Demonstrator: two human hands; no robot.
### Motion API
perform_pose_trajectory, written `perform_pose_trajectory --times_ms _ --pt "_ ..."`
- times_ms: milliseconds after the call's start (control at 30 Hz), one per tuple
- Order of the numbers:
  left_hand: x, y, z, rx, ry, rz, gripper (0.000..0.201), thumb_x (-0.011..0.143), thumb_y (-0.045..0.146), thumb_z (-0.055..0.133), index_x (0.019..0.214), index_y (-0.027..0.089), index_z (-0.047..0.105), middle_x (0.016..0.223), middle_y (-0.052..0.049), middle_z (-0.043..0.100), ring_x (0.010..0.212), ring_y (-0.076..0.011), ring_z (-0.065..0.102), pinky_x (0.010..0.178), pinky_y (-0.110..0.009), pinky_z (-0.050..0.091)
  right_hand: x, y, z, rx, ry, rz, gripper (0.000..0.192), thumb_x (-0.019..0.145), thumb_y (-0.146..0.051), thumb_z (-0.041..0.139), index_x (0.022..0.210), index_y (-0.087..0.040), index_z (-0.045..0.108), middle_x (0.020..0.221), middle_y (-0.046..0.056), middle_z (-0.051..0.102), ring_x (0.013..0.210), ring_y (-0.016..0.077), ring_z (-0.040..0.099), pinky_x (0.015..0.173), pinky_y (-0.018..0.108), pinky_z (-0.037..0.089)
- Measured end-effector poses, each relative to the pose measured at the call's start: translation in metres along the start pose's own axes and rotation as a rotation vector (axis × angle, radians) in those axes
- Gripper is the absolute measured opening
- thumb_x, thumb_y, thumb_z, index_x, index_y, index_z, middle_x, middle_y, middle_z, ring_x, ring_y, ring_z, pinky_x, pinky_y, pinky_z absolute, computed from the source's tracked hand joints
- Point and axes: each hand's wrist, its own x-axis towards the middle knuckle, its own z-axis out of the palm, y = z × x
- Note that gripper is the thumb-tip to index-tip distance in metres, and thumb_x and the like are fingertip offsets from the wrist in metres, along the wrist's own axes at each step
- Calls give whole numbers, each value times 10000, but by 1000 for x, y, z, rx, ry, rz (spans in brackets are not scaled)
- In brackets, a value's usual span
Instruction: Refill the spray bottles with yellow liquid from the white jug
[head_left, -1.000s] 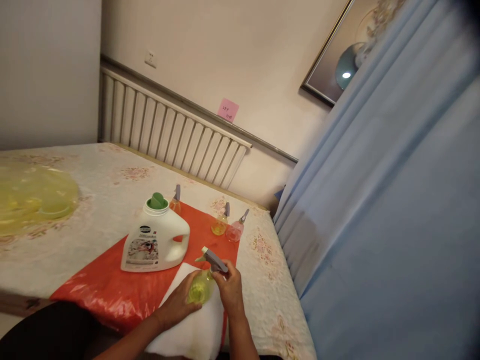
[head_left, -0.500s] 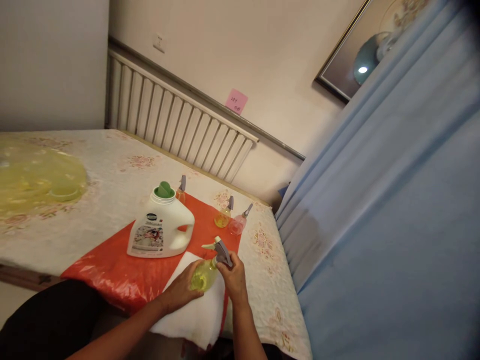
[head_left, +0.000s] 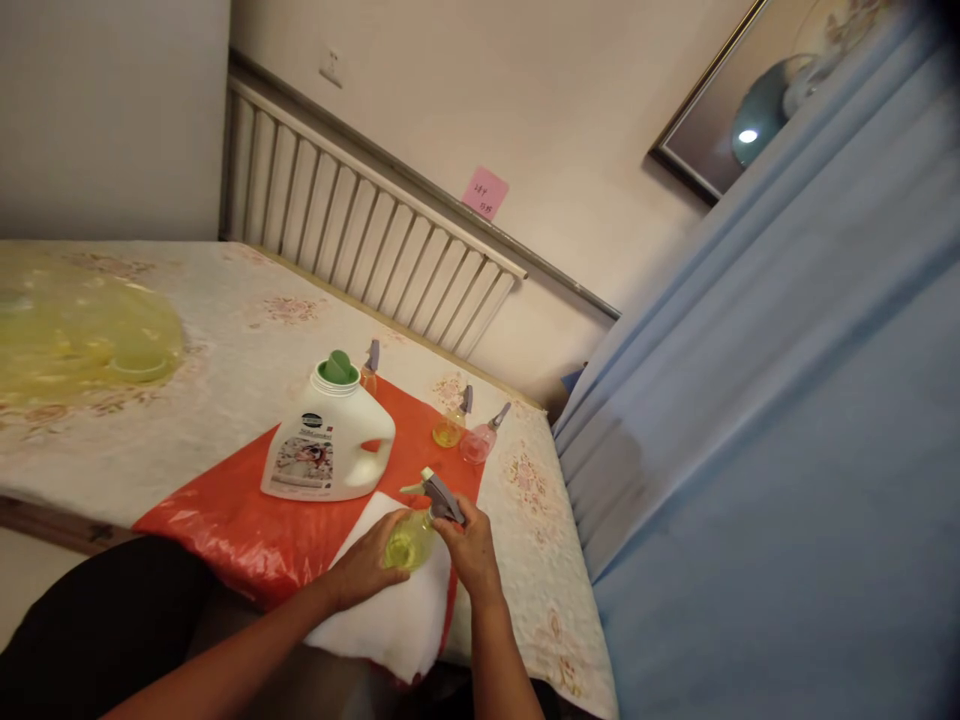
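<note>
My left hand (head_left: 367,568) wraps the round body of a small yellow spray bottle (head_left: 409,543), held over a white cloth (head_left: 394,625). My right hand (head_left: 471,548) grips the bottle's grey spray head (head_left: 441,497) at the neck. The nozzle points left. A white detergent jug (head_left: 328,444) with a green cap stands just behind on an orange plastic sheet (head_left: 247,528).
Three more small spray bottles stand on the orange sheet: one behind the jug (head_left: 369,365), a yellow one (head_left: 451,425) and a pink one (head_left: 480,440). A yellow plastic bag (head_left: 82,335) lies far left on the bed. A blue curtain (head_left: 757,420) hangs at the right.
Both hands keep their hold on the yellow bottle. The spray head has shifted slightly in my right hand. The view has drifted, so everything sits a little higher and to the right.
</note>
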Motion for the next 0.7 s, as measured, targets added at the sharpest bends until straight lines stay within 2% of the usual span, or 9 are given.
perform_pose_trajectory --times_ms 267,433,533,633,700 --pt "-1 3 1 -1 13 -7 807 687 268 711 1401 237 337 1431 -111 464 1330 -320 432 1135 -482 331 0 4 2 -49 43 51 105 693 -169 669 796 -186 677 721 -35 637 689 154 564 667 254 434" --pt "0 7 0 -10 17 -2 782 666 216 702 1378 236 378 1399 -105 485 1308 -311 451 1118 -478 351 -2 10 10 -67 126 48 161 657 -176 729 775 -191 621 705 -44 616 662 145 553 660 255 444" --pt "-1 7 -1 -15 21 -3 778 674 246 709 1377 229 377 1402 -113 482 1305 -311 455 1111 -474 359 -3 13 14 -107 157 23 144 679 -187 722 780 -193 619 715 -39 600 667 146 549 661 257 450" --pt "-1 6 -1 -19 25 5 777 683 298 723 1378 236 380 1385 -111 500 1297 -320 464 1108 -485 358 -4 14 12 -117 121 -15 118 715 -208 703 821 -192 653 757 -27 593 707 153 556 680 262 460" --pt "-1 6 -1 -20 29 5 773 689 307 723 1377 236 378 1381 -115 504 1291 -329 469 1100 -494 363 -5 15 9 -75 61 -34 167 732 -211 689 898 -197 682 820 -12 617 762 163 579 721 270 476"
